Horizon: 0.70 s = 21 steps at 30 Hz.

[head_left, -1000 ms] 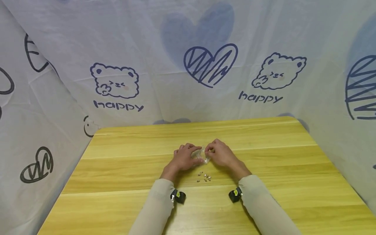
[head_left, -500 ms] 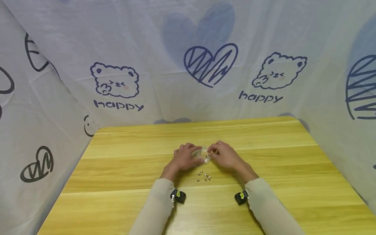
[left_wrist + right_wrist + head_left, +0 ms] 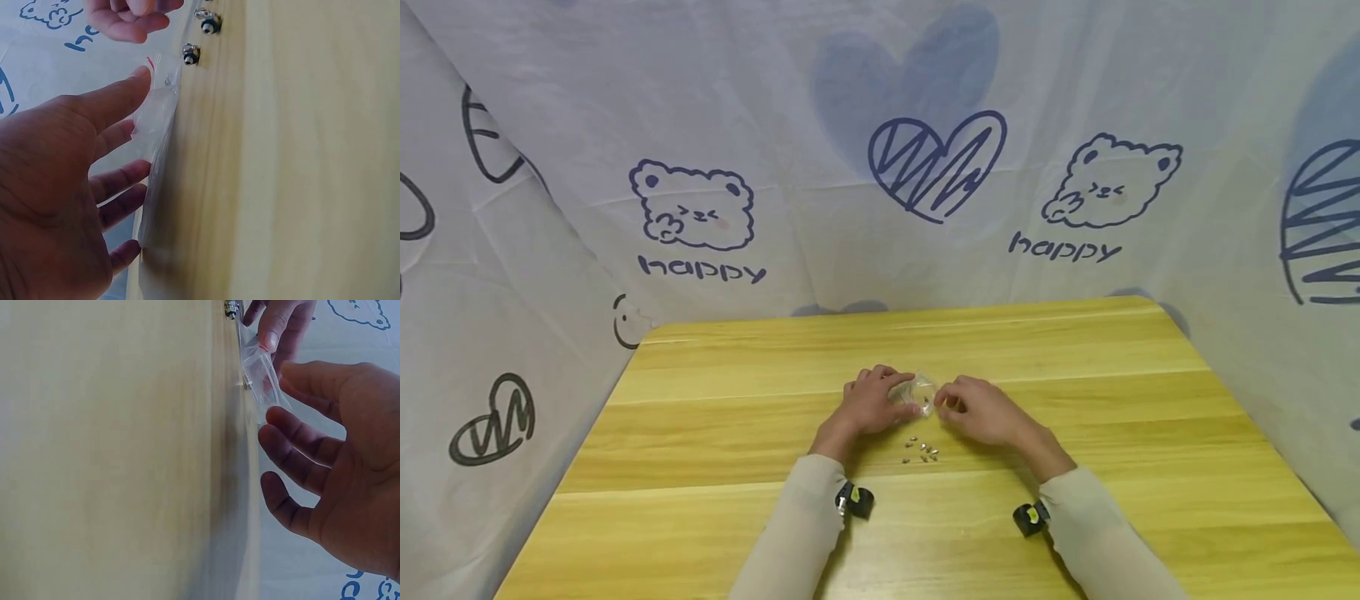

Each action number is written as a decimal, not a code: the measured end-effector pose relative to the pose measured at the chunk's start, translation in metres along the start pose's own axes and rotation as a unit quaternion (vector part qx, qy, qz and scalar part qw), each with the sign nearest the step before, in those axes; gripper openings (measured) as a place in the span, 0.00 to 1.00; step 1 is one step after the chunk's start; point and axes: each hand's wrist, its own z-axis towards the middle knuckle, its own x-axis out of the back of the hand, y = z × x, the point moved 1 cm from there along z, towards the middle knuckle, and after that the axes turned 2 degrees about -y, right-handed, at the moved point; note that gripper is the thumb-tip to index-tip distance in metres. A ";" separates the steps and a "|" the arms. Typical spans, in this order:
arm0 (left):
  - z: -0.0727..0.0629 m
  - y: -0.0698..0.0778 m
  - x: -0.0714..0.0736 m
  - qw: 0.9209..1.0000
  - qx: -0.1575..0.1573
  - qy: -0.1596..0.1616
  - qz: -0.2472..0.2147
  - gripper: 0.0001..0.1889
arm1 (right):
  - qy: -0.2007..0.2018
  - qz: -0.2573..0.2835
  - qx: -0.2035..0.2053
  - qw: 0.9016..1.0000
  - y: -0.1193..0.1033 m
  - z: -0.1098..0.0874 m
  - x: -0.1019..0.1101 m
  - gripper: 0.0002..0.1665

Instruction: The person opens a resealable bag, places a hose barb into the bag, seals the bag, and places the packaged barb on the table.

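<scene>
A clear plastic zip bag (image 3: 922, 390) with a red line at its mouth lies on the table between the hands. My left hand (image 3: 872, 402) holds it, thumb on the mouth edge and the other fingers along the bag (image 3: 161, 112). A small dark piece shows in the bag in the head view. Just right of the bag is my right hand (image 3: 988, 414), its fingers loosely bent with nothing seen between them; the right wrist view shows its thumb close to the bag (image 3: 253, 365). Several small metal fittings (image 3: 923, 447) lie nearer to me, two of them clearer in the left wrist view (image 3: 210, 25).
The wooden table (image 3: 737, 517) reaches back to a white cloth (image 3: 820, 242) printed with bears and hearts, which also hangs at both sides. A black wrist camera (image 3: 859, 502) sits on the left wrist and another wrist camera (image 3: 1028, 518) on the right.
My right hand has drawn away from the bag's mouth, to the right and slightly toward me. The left hand and the loose fittings stay where they were.
</scene>
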 end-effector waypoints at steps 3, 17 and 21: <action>0.000 0.000 0.000 1.000 0.003 -0.001 0.005 0.31 | -0.015 0.000 0.013 1.000 -0.001 -0.003 -0.001 0.09; 0.000 0.003 0.005 1.000 -0.008 -0.005 0.016 0.31 | -0.047 -0.009 0.044 0.998 -0.012 -0.015 -0.009 0.03; 0.000 0.003 0.004 1.000 -0.006 -0.006 0.017 0.31 | -0.050 -0.027 0.056 0.997 -0.015 -0.016 -0.010 0.04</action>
